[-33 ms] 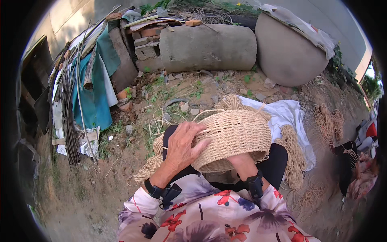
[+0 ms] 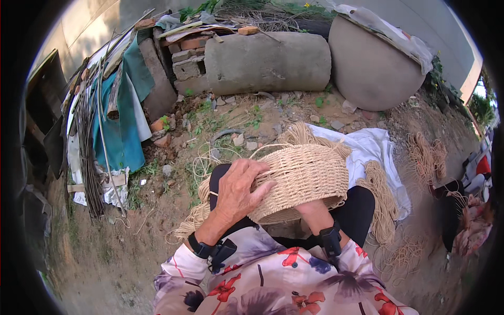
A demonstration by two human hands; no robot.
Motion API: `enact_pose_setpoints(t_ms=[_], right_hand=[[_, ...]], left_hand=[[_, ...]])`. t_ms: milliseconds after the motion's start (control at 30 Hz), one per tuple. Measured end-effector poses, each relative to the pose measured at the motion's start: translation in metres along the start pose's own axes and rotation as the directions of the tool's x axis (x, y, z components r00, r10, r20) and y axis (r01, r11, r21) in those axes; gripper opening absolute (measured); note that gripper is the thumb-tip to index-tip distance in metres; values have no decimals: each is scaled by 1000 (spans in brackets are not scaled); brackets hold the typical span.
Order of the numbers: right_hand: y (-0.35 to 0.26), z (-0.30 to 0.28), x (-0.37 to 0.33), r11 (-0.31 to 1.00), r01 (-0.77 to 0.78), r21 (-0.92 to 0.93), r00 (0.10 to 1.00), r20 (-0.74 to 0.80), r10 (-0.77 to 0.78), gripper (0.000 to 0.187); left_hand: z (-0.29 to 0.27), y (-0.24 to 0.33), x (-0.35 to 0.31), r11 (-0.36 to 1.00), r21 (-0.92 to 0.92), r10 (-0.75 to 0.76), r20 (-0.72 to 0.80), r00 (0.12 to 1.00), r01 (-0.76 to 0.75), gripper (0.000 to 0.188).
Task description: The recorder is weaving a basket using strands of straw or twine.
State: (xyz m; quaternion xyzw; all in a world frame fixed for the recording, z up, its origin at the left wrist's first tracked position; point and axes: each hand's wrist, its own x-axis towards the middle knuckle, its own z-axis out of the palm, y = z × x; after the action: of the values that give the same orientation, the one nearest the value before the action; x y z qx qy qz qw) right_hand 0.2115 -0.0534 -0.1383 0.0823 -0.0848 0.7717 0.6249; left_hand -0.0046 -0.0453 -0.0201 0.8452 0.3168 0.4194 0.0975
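A pale woven cord basket point(image 2: 304, 176) lies tilted over my lap, its open mouth toward me. My left hand point(image 2: 242, 186) grips its left side, thumb along the outer wall and fingers curled over near the far edge. From the near side my right hand point(image 2: 313, 214) reaches into the mouth; its fingers are hidden behind the basket wall. A loose strand of cord point(image 2: 268, 146) arches off the basket's top left.
Bundles of pale cord lie left point(image 2: 195, 212), beyond point(image 2: 304, 134) and right point(image 2: 379, 202) of my knees. A white cloth point(image 2: 375, 142) spreads behind the right bundle. Farther off stand a concrete cylinder point(image 2: 268, 62), a large rounded vessel point(image 2: 375, 65) and a teal sheet point(image 2: 113, 126).
The view has shifted slightly, and the basket sits a touch farther left. Both hands keep their places on it.
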Motion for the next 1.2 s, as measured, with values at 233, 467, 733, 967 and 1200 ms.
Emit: enact_pose_setpoints(t_ms=[233, 467, 733, 967, 1200], right_hand=[[2, -18, -13, 999, 40, 33, 984, 173, -45, 59], [-8, -42, -21, 997, 62, 44, 972, 223, -70, 58], [-9, -22, -41, 990, 138, -8, 988, -71, -138, 60], [-3, -16, -41, 983, 172, -67, 974, -137, -180, 59], [0, -15, -44, 987, 153, -54, 979, -126, -158, 57]], left_hand=[[27, 16, 1, 989, -98, 125, 120, 985, -114, 19], [47, 17, 2, 917, -319, -186, 192, 964, 241, 13], [49, 27, 9, 954, -184, -183, 261, 948, 235, 12], [57, 42, 36, 974, -204, -52, 223, 973, 99, 10], [56, 37, 37, 979, -192, -12, 266, 964, 65, 10]])
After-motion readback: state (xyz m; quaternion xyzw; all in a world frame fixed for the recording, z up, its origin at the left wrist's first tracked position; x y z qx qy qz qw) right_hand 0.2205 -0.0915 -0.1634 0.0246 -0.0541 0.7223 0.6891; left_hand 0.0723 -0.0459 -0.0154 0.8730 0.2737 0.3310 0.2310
